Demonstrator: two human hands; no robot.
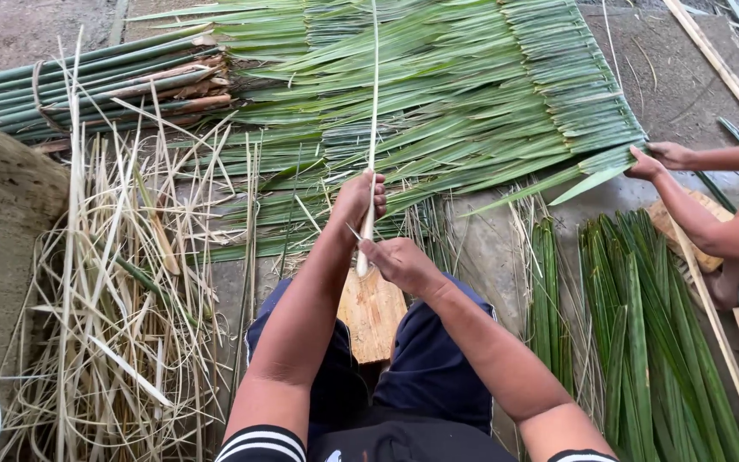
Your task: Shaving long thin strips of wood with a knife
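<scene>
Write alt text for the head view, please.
Seated person's left hand grips a long pale leaf strip upright over a wooden block, while the right hand works a small blade against it. Another person's hands fold green leaves at right.

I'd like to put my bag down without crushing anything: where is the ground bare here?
Bare ground shows at top right, between the woven leaf mat and the long pale sticks. A smaller patch lies below the mat, beside the green leaf bundle. The left is crowded with dry strips.
</scene>
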